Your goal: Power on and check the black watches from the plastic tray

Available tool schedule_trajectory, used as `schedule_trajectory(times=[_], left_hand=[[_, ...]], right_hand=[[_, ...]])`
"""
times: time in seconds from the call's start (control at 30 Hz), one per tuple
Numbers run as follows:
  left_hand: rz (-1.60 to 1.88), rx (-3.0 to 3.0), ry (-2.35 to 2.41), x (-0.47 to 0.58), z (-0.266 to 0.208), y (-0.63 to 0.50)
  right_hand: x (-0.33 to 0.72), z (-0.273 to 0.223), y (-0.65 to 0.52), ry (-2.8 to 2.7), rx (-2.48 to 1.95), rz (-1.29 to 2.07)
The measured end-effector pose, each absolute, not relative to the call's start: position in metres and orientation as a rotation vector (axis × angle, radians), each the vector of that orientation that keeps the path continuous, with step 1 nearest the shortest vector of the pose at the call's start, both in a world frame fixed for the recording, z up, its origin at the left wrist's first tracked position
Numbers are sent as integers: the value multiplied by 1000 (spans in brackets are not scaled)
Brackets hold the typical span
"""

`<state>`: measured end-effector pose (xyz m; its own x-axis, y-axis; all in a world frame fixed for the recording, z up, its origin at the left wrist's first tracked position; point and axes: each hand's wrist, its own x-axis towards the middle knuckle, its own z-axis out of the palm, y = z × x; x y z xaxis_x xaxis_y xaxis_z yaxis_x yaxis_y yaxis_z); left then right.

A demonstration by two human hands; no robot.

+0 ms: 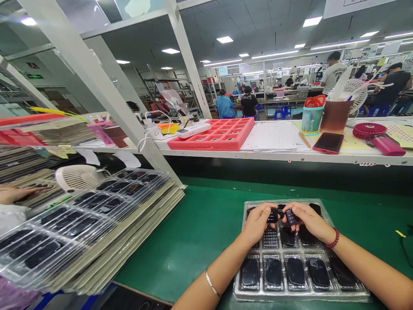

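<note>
My left hand (257,221) pinches a small black device with a lit screen (272,215), white marks showing on its display. Between the thumb and fingers of my right hand (306,217) is a second small black device (292,217), tilted, with pale print on its face. Both are held close together above the far part of a clear plastic tray (238,292). Black rounded devices (273,271) lie in the tray's pockets, and one pocket (270,237) below my left hand shows only its ribbed floor. My wrists hide parts of the tray.
Stacked trays of black devices (106,241) stand at the left, with a white fan (79,177) behind. A co-worker's hand (11,193) reaches in there. The shelf ahead bears a red foam tray (241,140), papers (271,137), a phone (328,143) and a handheld fan (387,144).
</note>
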<state>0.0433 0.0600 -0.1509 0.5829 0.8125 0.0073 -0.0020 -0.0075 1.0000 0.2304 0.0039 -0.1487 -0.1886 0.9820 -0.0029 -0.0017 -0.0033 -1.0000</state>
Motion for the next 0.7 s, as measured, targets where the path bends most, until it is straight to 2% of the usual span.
schedule_trajectory(times=[0.7], left_hand=[[769, 1533, 676, 44, -158, 61]], right_hand=[[231, -148, 4, -1458, -1113, 1305]])
